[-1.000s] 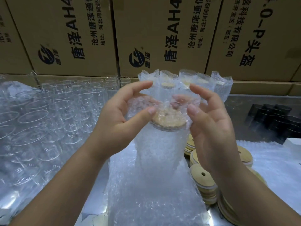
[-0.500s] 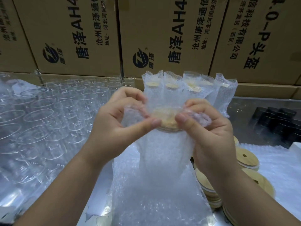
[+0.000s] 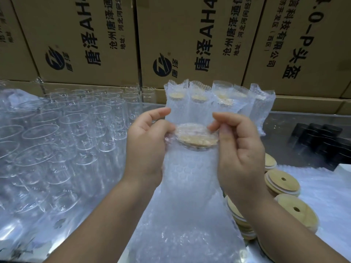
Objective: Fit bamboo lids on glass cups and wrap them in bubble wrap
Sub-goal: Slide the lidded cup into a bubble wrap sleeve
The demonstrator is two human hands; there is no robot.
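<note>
You had both hands, left hand [image 3: 147, 147] and right hand [image 3: 240, 152], pinching clear bubble wrap [image 3: 190, 186] over the round bamboo lid [image 3: 197, 137] above the bench; best folded tight and flat across it.

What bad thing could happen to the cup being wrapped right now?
1. The clear bubble wrap folded over the round bamboo lid is pinned only by the left hand and right hand; if the grip loosens, it might spring open.
2. The wrapped glass cup is held up off the table, so a slip could drop it.
3. The bare clear glass cups crowd close beside the left arm and could get knocked.
</note>
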